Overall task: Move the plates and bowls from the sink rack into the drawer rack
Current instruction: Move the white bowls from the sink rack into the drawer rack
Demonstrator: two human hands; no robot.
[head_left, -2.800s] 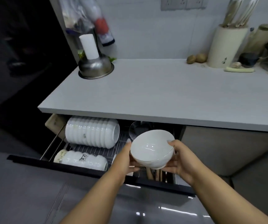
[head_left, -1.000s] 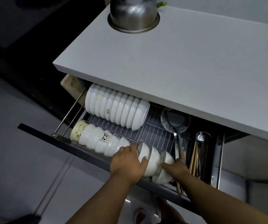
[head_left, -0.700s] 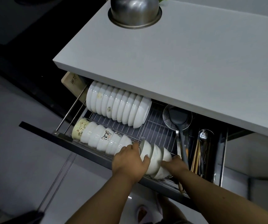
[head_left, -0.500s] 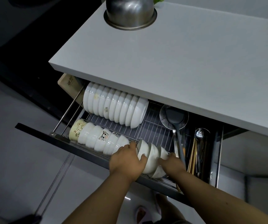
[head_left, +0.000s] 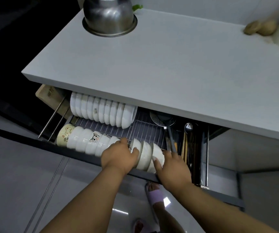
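Observation:
The drawer rack point(head_left: 143, 130) is pulled out under the countertop. Three white bowls point(head_left: 145, 153) stand nested on edge at the right end of its front row. My left hand point(head_left: 118, 157) grips their left rim, thumb on the front and fingers behind. My right hand point(head_left: 170, 169) holds the rightmost bowl from the right. To the left lies the front row of bowls point(head_left: 88, 142), some with cartoon prints. A longer back row of white bowls point(head_left: 101, 110) is partly hidden under the counter.
Right of the bowls, a ladle and skimmer point(head_left: 162, 118) and upright utensils point(head_left: 187, 145) fill the drawer's side section. A steel bowl point(head_left: 108, 15) sits on the countertop point(head_left: 152, 73). A wooden board point(head_left: 51, 96) leans at the drawer's left. My slippered foot point(head_left: 155, 195) is below.
The bowls I carried above the drawer now stand on edge in the front row. Both hands stayed on them, and my right hand shifted from under the stack to its right side.

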